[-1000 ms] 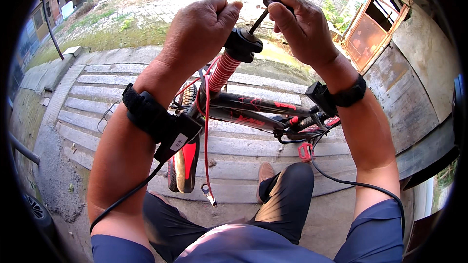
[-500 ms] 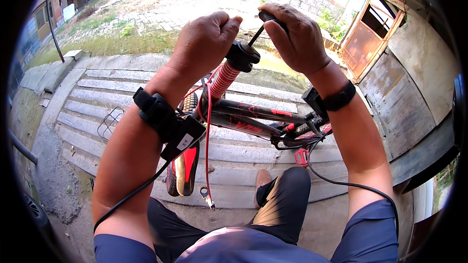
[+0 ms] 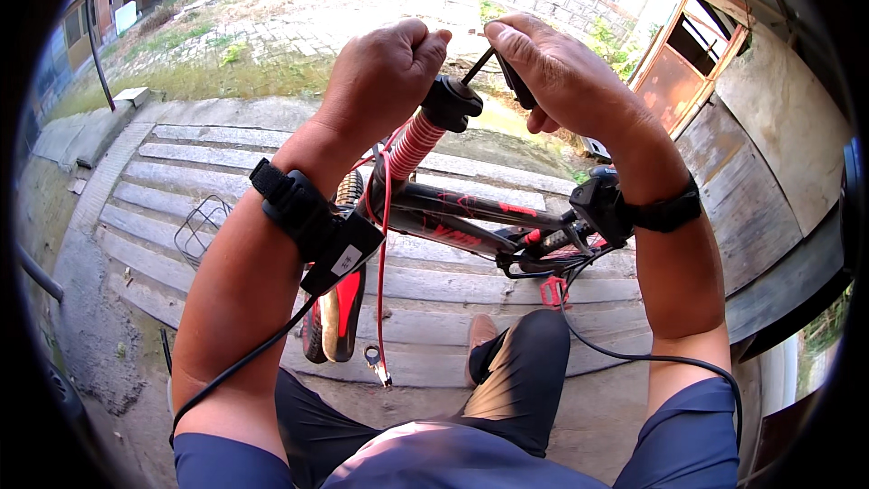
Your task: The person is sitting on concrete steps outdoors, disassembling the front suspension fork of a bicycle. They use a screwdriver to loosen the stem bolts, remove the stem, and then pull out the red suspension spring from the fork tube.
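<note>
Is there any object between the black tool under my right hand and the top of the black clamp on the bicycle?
No, nothing visible: from the right hand, the shaft of the black tool runs uncovered to the top of the black clamp. The left hand is beside it, not across it.

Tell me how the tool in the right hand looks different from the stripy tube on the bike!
The tool has a thin shaft; the striped tube is much thicker. The tool looks dark, while the tube has red and pale stripes. The tool sticks up above the black clamp; the tube is below it. Both slant up to the right.
</note>
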Demonstrator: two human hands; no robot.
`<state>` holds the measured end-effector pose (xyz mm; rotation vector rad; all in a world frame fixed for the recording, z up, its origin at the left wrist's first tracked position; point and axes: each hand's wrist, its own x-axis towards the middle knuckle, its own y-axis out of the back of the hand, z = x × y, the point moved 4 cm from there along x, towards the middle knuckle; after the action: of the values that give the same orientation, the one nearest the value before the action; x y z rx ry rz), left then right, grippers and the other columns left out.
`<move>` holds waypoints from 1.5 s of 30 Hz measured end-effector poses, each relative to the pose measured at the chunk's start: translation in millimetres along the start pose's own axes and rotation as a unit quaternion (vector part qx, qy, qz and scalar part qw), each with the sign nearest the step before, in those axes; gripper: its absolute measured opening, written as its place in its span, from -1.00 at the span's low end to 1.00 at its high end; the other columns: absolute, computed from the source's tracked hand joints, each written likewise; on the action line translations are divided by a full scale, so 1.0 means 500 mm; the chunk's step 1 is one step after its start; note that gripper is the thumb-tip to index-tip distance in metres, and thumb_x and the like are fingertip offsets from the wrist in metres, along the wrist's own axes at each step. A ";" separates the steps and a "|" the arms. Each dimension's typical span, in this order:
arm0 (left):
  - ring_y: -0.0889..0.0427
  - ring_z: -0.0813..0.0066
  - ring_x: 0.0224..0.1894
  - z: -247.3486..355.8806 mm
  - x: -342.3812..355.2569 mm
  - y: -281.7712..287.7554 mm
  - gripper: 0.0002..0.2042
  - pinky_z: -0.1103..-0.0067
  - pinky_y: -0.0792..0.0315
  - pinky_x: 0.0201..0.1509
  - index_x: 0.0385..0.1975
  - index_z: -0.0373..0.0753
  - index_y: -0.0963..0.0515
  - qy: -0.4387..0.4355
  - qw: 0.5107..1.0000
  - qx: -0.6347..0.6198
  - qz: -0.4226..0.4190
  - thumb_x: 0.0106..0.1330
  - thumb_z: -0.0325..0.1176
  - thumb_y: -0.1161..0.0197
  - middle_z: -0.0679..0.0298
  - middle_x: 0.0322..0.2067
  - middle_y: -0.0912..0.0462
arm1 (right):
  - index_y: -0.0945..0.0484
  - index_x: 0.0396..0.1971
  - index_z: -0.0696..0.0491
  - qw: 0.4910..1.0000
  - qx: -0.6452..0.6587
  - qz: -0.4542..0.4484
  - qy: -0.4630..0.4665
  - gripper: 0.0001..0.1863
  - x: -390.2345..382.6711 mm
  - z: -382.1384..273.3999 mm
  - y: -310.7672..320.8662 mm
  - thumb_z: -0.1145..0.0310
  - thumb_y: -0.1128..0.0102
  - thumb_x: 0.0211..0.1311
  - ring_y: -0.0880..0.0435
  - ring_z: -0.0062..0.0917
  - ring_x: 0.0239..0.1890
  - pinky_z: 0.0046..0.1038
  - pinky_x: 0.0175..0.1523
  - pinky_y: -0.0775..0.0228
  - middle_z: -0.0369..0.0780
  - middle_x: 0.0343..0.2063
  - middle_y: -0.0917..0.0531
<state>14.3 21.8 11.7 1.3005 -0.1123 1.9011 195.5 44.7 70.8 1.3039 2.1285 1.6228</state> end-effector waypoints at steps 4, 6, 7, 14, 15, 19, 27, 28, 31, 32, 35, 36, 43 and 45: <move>-0.58 -0.08 -0.51 0.002 0.000 0.001 -0.64 0.22 -0.43 -0.44 -0.49 -0.28 -0.57 0.005 1.000 -0.007 0.002 0.40 -0.10 -0.16 -0.02 -0.62 -0.56 | -0.41 0.22 0.09 1.000 0.002 -0.001 0.011 -0.17 0.007 0.001 0.002 -0.38 0.10 0.32 -0.64 -0.58 -0.65 -0.56 -0.56 -0.51 -0.25 -0.51 -0.54; -0.49 0.11 -0.55 0.003 -0.001 0.000 -0.64 0.30 -0.39 -0.46 -0.50 -0.29 -0.54 -0.001 1.000 -0.006 0.003 0.42 -0.11 -0.16 0.04 -0.65 -0.51 | -0.40 0.23 0.09 1.000 0.000 -0.005 0.012 -0.17 0.006 -0.003 0.005 -0.38 0.10 0.32 -0.65 -0.58 -0.64 -0.57 -0.54 -0.52 -0.25 -0.51 -0.54; -0.40 0.30 -0.58 0.004 -0.002 -0.001 -0.63 0.37 -0.35 -0.49 -0.51 -0.31 -0.50 -0.009 1.000 -0.003 0.004 0.43 -0.12 -0.16 0.09 -0.68 -0.45 | -0.40 0.23 0.09 1.000 -0.003 -0.007 0.013 -0.17 0.006 -0.004 0.006 -0.38 0.10 0.32 -0.65 -0.58 -0.64 -0.57 -0.54 -0.53 -0.24 -0.51 -0.54; -0.59 -0.08 -0.52 0.003 -0.004 0.002 -0.66 0.24 -0.44 -0.45 -0.47 -0.27 -0.58 -0.009 1.000 0.006 0.004 0.41 -0.12 -0.15 -0.02 -0.62 -0.56 | -0.32 0.27 0.08 0.996 0.061 -0.045 -0.047 -0.20 -0.013 -0.006 -0.007 -0.33 0.17 0.38 -0.71 -0.43 -0.52 -0.43 -0.36 -0.63 -0.09 -0.22 -0.65; -0.59 -0.07 -0.52 0.003 -0.003 0.002 -0.66 0.24 -0.44 -0.45 -0.47 -0.27 -0.58 -0.002 1.000 0.002 0.002 0.41 -0.11 -0.14 -0.02 -0.62 -0.56 | -0.29 0.29 0.06 0.992 0.089 -0.058 -0.062 -0.19 -0.014 0.001 -0.009 -0.34 0.18 0.37 -0.71 -0.43 -0.48 -0.43 -0.36 -0.64 -0.10 -0.20 -0.63; -0.60 -0.04 -0.54 0.006 -0.002 0.001 -0.66 0.26 -0.44 -0.46 -0.47 -0.27 -0.59 0.014 1.000 -0.009 -0.005 0.41 -0.11 -0.14 0.00 -0.63 -0.57 | -0.23 0.33 0.00 0.971 0.214 -0.069 -0.082 -0.16 -0.011 0.019 -0.020 -0.39 0.17 0.34 -0.70 -0.42 -0.32 -0.44 -0.33 -0.65 -0.13 -0.15 -0.55; -0.61 -0.02 -0.54 0.008 -0.003 0.002 -0.66 0.27 -0.45 -0.48 -0.47 -0.28 -0.59 -0.004 1.000 0.002 0.009 0.41 -0.13 -0.14 0.00 -0.64 -0.57 | -0.36 0.27 -0.06 0.945 0.309 -0.062 -0.093 -0.32 -0.002 0.033 -0.021 -0.23 -0.05 0.34 -0.65 -0.49 -0.34 -0.52 -0.32 -0.50 -0.20 -0.18 -0.54; -0.61 -0.03 -0.54 0.010 -0.003 0.002 -0.66 0.27 -0.45 -0.47 -0.47 -0.28 -0.59 -0.001 1.000 0.001 0.005 0.41 -0.13 -0.14 0.00 -0.63 -0.57 | -0.38 0.26 -0.08 0.941 0.318 -0.070 -0.093 -0.35 0.003 0.038 -0.019 -0.20 -0.08 0.34 -0.65 -0.50 -0.35 -0.53 -0.31 -0.47 -0.21 -0.19 -0.54; -0.61 -0.03 -0.53 0.009 -0.003 0.002 -0.66 0.27 -0.45 -0.47 -0.46 -0.28 -0.59 -0.003 1.000 0.002 0.006 0.41 -0.13 -0.14 0.00 -0.63 -0.57 | -0.37 0.27 -0.06 0.940 0.319 -0.065 -0.100 -0.40 0.008 0.035 -0.012 -0.05 -0.18 0.34 -0.69 -0.49 -0.37 -0.56 -0.33 -0.47 -0.28 -0.16 -0.57; -0.61 -0.03 -0.53 0.007 -0.003 0.002 -0.66 0.26 -0.45 -0.47 -0.46 -0.28 -0.59 -0.005 1.000 0.003 0.009 0.41 -0.13 -0.14 0.00 -0.63 -0.57 | -0.38 0.27 -0.05 0.939 0.323 -0.070 -0.096 -0.40 0.012 0.036 -0.012 -0.02 -0.19 0.34 -0.69 -0.49 -0.37 -0.55 -0.32 -0.49 -0.28 -0.15 -0.57; -0.31 0.52 -0.62 0.000 -0.007 0.002 -0.61 0.46 -0.31 -0.53 -0.52 -0.32 -0.48 -0.001 1.000 0.007 0.008 0.45 -0.12 -0.16 0.15 -0.72 -0.38 | -0.39 0.25 -0.02 0.933 0.337 -0.102 -0.071 -0.43 0.037 0.048 -0.014 0.06 -0.21 0.32 -0.69 -0.51 -0.34 -0.53 -0.26 -0.53 -0.28 -0.10 -0.57; -0.31 0.52 -0.62 0.002 -0.006 0.001 -0.61 0.46 -0.31 -0.53 -0.52 -0.32 -0.48 -0.004 1.000 0.003 0.009 0.45 -0.12 -0.16 0.16 -0.72 -0.38 | -0.39 0.24 0.00 0.932 0.338 -0.118 -0.057 -0.44 0.044 0.053 -0.008 0.08 -0.21 0.32 -0.68 -0.52 -0.30 -0.52 -0.23 -0.54 -0.27 -0.08 -0.57; -0.32 0.53 -0.61 0.004 -0.008 -0.001 -0.62 0.47 -0.33 -0.51 -0.49 -0.32 -0.50 -0.008 1.000 -0.021 0.016 0.46 -0.12 -0.15 0.17 -0.70 -0.39 | -0.59 -0.04 0.01 0.946 0.228 -0.195 0.125 -0.64 0.113 0.020 -0.002 0.30 -0.18 0.12 -0.58 -0.67 -0.20 -0.54 -0.11 -0.52 -0.33 -0.19 -0.58; -0.34 0.52 -0.61 0.003 -0.008 0.000 -0.63 0.47 -0.34 -0.50 -0.48 -0.32 -0.50 -0.014 0.999 -0.022 0.022 0.46 -0.12 -0.14 0.17 -0.70 -0.40 | -0.63 -0.13 0.00 0.949 0.188 -0.197 0.158 -0.67 0.123 0.007 -0.010 0.27 -0.17 0.08 -0.57 -0.70 -0.27 -0.56 -0.17 -0.52 -0.36 -0.30 -0.59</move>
<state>16.1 18.7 9.1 1.3048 -0.1960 1.9072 157.7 90.7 87.0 0.6441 2.7739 1.3746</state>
